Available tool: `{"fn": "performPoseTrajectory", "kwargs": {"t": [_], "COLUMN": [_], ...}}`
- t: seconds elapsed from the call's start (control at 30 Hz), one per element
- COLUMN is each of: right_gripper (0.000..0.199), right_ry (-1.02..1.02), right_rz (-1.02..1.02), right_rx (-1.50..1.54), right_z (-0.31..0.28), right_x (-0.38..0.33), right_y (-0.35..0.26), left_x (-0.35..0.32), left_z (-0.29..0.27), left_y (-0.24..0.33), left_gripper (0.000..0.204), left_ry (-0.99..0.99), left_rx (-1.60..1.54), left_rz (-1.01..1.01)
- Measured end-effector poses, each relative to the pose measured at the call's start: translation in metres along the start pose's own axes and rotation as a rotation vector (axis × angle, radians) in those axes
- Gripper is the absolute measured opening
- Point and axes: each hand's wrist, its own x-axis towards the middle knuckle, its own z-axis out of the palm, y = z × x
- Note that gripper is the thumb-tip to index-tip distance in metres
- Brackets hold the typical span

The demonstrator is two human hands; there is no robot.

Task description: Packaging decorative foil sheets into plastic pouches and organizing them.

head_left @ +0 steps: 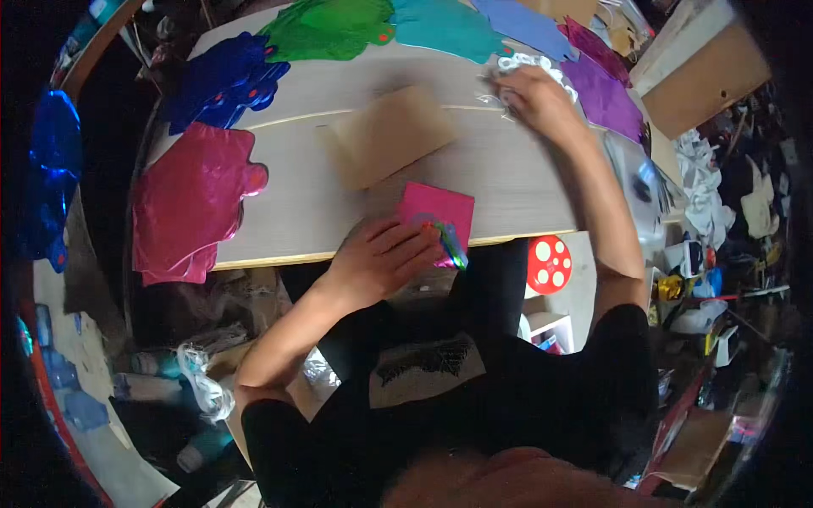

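Observation:
My left hand (385, 261) lies at the near table edge, palm down with its fingers stretched out and its thumb hidden. Its fingertips rest over the lower part of a flat pink square (436, 203) and a small shiny, rainbow-coloured foil piece (456, 247). The foil sticks out past the fingers, over the table edge. At the far right of the table, my right hand (535, 97) pinches at a pile of white ring-like pieces (555, 69). Some clear plastic shows by its fingertips; what exactly they grip is too blurred to tell.
A brown cardboard piece (398, 135) lies mid-table. Flat foil balloons ring it: magenta (190, 203), dark blue (216, 85), green (330, 30), teal (445, 30), light blue (525, 25) and purple (605, 102). A red, white-spotted round seat (550, 264) stands below the table edge.

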Motion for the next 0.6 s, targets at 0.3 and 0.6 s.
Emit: {"fn": "performPoseTrajectory", "kwargs": {"t": [0.3,0.6], "right_gripper": [0.023,0.016], "right_ry": [0.117,0.213], "right_rz": [-0.129,-0.05], "right_rx": [0.056,0.025], "right_z": [0.041,0.039], "right_x": [-0.028,-0.032], "right_y": [0.042,0.044], "left_x": [-0.012,-0.009], "left_z": [-0.003,-0.007], "left_y": [0.002,0.017], "left_gripper": [0.041,0.034], "left_ry": [0.138,0.251], "left_rx": [0.05,0.08], "left_rz": [-0.077,-0.239]}}
